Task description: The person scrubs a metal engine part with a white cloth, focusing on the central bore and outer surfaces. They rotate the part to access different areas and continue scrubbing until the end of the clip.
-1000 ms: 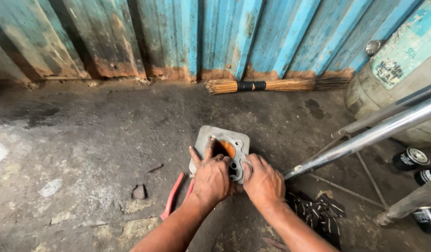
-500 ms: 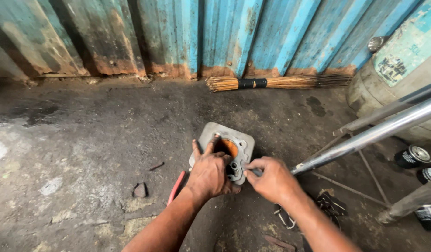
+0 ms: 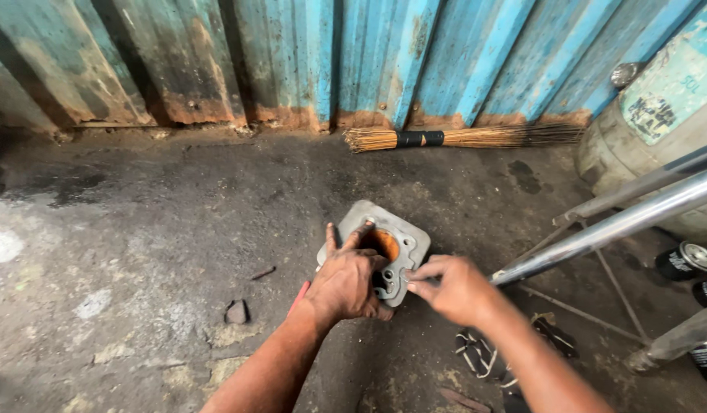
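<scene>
Grey metal engine cylinder block (image 3: 384,248): on concrete floor (image 3: 139,252), bore up, orange-rusty inside. Left hand (image 3: 346,279): clasped over near edge, index finger hooked into bore. Right hand (image 3: 453,289): fingers pinched at block's right rim, contents too small to tell. Red-handled tool (image 3: 298,297): partly hidden under left wrist. Progress: block seated and steadied; work at rim apparently unfinished.

Rusty blue corrugated wall (image 3: 292,53), stained concrete floor (image 3: 139,229)
</scene>
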